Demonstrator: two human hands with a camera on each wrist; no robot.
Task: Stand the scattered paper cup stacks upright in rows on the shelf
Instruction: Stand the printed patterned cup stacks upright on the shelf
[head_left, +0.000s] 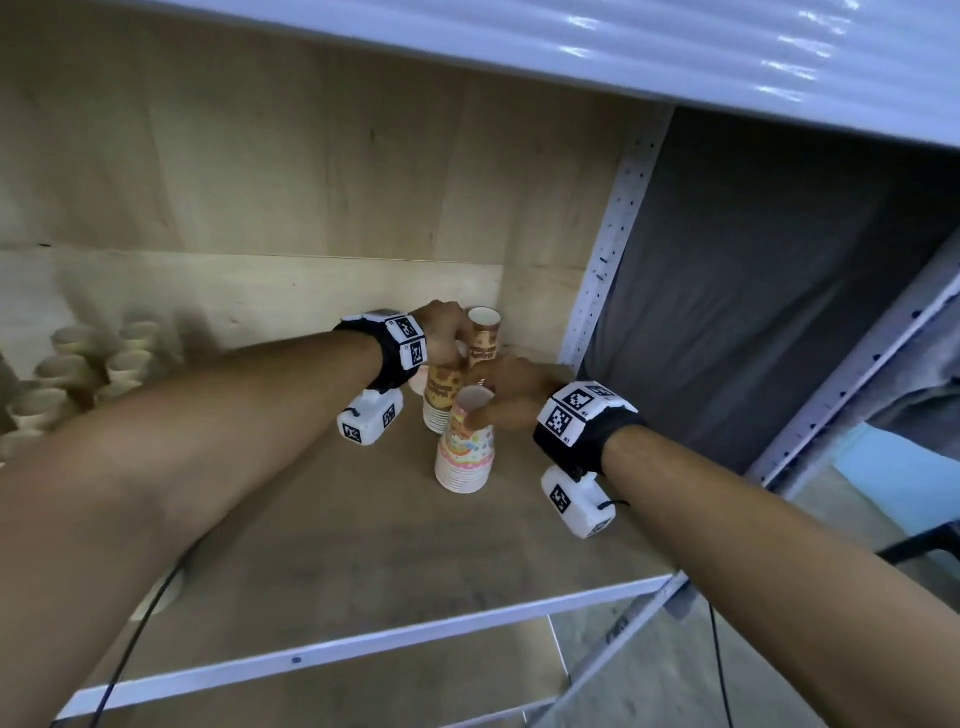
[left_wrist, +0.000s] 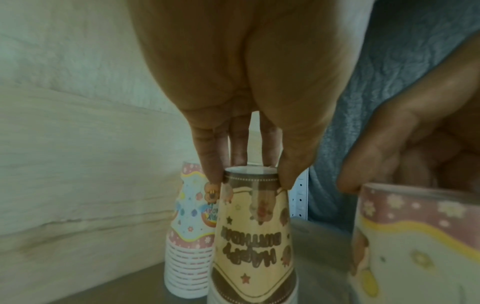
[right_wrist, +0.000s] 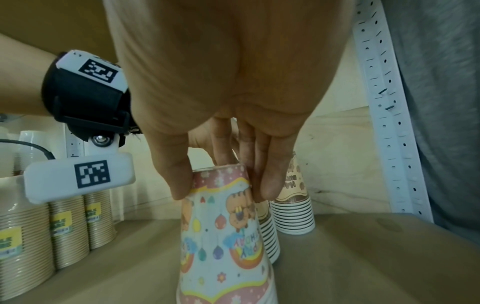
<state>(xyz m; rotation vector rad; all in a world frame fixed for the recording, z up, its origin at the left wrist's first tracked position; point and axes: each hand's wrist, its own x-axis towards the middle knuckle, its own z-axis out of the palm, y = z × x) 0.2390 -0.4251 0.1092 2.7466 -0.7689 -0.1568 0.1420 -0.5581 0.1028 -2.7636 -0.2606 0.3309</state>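
**Two hands, two cup stacks at the shelf's right end**

Pinching from above, the left hand (head_left: 445, 332) has its fingertips (left_wrist: 288, 174) and thumb closed round the top of a brown-and-cream birthday cup stack (left_wrist: 253, 236), which stands mouth-down on the shelf (head_left: 337, 545). The right hand (head_left: 511, 392) does the same to a pink and pastel cup stack (right_wrist: 223, 236), thumb on one side of its upturned base and fingers (right_wrist: 267, 179) pressed on the other; this stack stands nearer than the brown one and just beside it.

Both sit near the far right corner of the shelf board, close to the white perforated upright (head_left: 605, 260). A second brown birthday stack (head_left: 484, 332) stands farther back by the plywood back panel (head_left: 260, 182). Another pastel stack (left_wrist: 189, 236) shows in the left wrist view, just left of the held brown one and behind it.

Far to the left, plain kraft cup stacks (head_left: 88, 369) with yellow labels stand grouped in rows. Grey fabric (head_left: 753, 286) hangs beyond the upright on the right.
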